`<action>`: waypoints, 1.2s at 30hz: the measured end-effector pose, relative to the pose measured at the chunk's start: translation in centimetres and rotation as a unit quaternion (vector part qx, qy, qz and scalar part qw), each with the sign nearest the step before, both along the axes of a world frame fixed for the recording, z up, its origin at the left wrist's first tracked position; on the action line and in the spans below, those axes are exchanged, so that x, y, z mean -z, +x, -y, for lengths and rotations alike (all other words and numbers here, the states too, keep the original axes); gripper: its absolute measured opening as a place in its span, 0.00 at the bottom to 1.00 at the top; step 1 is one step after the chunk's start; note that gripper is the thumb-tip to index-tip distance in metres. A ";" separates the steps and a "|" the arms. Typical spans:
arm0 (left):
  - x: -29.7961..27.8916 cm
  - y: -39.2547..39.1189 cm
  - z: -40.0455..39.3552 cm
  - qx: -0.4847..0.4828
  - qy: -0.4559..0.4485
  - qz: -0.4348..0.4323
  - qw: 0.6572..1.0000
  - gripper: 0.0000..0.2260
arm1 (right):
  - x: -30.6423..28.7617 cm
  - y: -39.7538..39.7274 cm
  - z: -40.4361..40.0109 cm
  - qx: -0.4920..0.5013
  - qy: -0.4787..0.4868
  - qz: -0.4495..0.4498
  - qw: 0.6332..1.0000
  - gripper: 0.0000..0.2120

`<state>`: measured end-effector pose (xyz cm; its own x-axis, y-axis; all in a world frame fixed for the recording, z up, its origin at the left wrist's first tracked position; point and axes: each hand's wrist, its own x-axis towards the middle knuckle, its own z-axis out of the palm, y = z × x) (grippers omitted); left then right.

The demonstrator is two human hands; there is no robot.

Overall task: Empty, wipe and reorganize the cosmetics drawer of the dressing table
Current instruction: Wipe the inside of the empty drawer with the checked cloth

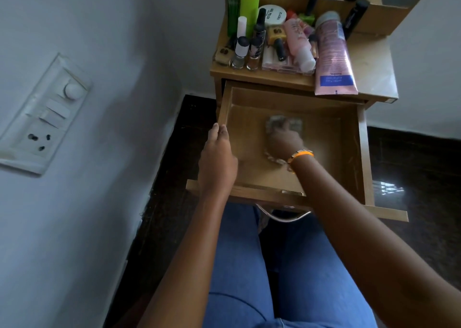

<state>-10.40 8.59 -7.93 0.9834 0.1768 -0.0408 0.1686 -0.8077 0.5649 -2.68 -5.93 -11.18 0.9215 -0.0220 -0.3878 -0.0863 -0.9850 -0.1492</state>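
The wooden drawer (349,153) of the dressing table is pulled out, and inside it I see only a cloth. My right hand (287,141) presses that greyish cloth (283,123) flat on the drawer floor near the middle; the hand is blurred. My left hand (218,153) rests on the drawer's left wall, fingers curled over its rim. On the tabletop (374,70) above stand the cosmetics: a green cylinder (249,8), nail polish bottles (240,52), a pink tube (333,58), a white jar (273,15).
A white wall with a switch and socket panel (45,113) is close on the left. Dark floor (414,168) lies on both sides of the table. A metal handle (282,216) hangs under the drawer front. My knees in blue jeans (274,277) sit just below it.
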 end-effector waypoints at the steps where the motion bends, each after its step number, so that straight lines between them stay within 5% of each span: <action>1: 0.0 0.0 -0.1 -0.004 -0.004 0.005 1.000 0.27 | 0.0 0.6 -1.8 -0.046 0.021 0.011 0.999 0.25; 5: 0.1 0.2 -0.5 -0.042 -0.004 0.029 0.999 0.22 | 0.2 3.4 -6.3 -0.150 0.025 0.086 0.985 0.22; 11: 0.1 0.2 -0.8 -0.057 -0.031 0.037 0.997 0.20 | -1.2 0.8 -3.8 -0.247 0.034 -0.038 0.968 0.28; 16: -0.2 0.4 -0.7 -0.053 -0.017 0.050 0.997 0.20 | -2.7 -4.0 -2.9 -0.223 0.204 -0.232 0.925 0.20; 22: -0.2 -0.2 -0.9 -0.013 0.012 0.044 0.999 0.19 | -3.6 -4.2 -1.3 -0.234 0.117 -0.233 0.937 0.18; 27: -0.6 -0.6 -0.1 0.036 0.072 0.095 0.992 0.18 | -5.4 -5.0 6.6 -0.116 0.070 -0.310 0.941 0.15; 29: -0.4 -0.9 0.7 0.061 0.083 0.139 0.985 0.16 | -5.7 -5.5 8.3 -0.142 0.026 -0.292 0.945 0.18; 36: -0.2 -2.5 3.2 0.089 0.099 0.146 0.980 0.13 | -5.4 -6.1 -0.2 -0.206 0.133 -0.209 0.947 0.08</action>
<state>-12.94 5.37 -7.70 0.9640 -0.0224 0.2649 -0.1302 -0.9086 0.3968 -8.82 -5.75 -5.75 0.5950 0.4552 -0.6624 0.1896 -0.8804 -0.4348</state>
